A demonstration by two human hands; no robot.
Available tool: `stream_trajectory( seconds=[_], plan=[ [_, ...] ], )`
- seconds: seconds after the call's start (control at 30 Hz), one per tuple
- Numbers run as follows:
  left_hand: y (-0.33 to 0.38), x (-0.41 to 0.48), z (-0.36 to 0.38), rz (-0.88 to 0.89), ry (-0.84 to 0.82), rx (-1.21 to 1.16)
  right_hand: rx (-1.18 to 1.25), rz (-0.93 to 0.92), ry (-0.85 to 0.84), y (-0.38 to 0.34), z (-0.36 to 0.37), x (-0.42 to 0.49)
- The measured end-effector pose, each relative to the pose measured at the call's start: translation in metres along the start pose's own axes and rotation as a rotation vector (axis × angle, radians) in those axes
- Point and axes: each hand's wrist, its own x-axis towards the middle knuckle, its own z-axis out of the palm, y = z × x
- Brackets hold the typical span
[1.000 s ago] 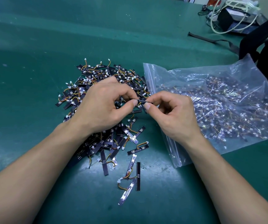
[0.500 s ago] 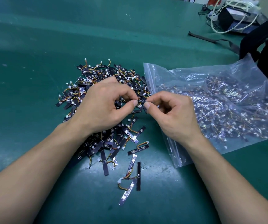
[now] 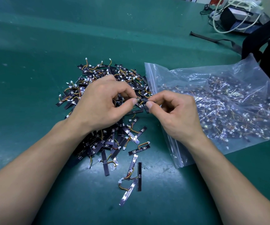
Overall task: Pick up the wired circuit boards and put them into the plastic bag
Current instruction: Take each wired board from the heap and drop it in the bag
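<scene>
— Which board are the hands working on?

— One thin dark circuit board [image 3: 141,100], showing edge-on between them. The left hand [image 3: 101,103] is pinching its left end between thumb and forefinger. The right hand [image 3: 176,114] is pinching the right end the same way. The remaining fingers of both hands are curling inward.

— Where is it sitting relative to everything else?

— It is hanging in the air over the right edge of the pile [image 3: 98,70] of wired boards. That pile is spreading across the green table [image 3: 33,62], partly hidden beneath the left hand. The plastic bag [image 3: 228,75] is lying just beside the pile, on the right, with its zip edge [image 3: 150,78] facing the pile.

— Is anything standing between the board and the bag?

— The right hand itself is sitting in front of the zip edge, and its wrist is crossing the bag's near corner. I cannot tell whether it is touching the film.

— What is lying around them?

— Many boards with orange wires and white connectors are showing through the clear plastic. A few loose boards [image 3: 139,176] are lying apart, nearer the person. At the far right, a black strap [image 3: 212,38] is trailing toward a dark box [image 3: 228,18].
</scene>
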Motion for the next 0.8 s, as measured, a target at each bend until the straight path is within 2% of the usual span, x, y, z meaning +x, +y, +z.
stream_trajectory(
  seconds=[0.2, 0.43, 0.53, 0.8],
  plan=[
    [0.001, 0.001, -0.001, -0.018, 0.025, 0.021, 0.002, 0.036, 0.024, 0.002, -0.005, 0.002],
    [-0.005, 0.001, -0.003, -0.079, 0.044, 0.016, -0.284, 0.134, 0.017, 0.017, -0.019, 0.009],
    [-0.005, 0.001, -0.003, -0.099, 0.046, 0.022, -0.327, 0.158, 0.024, 0.019, -0.021, 0.010],
    [-0.007, 0.006, -0.004, -0.250, 0.081, 0.060, -0.101, 0.221, 0.260, 0.013, -0.023, 0.015]
  ],
)
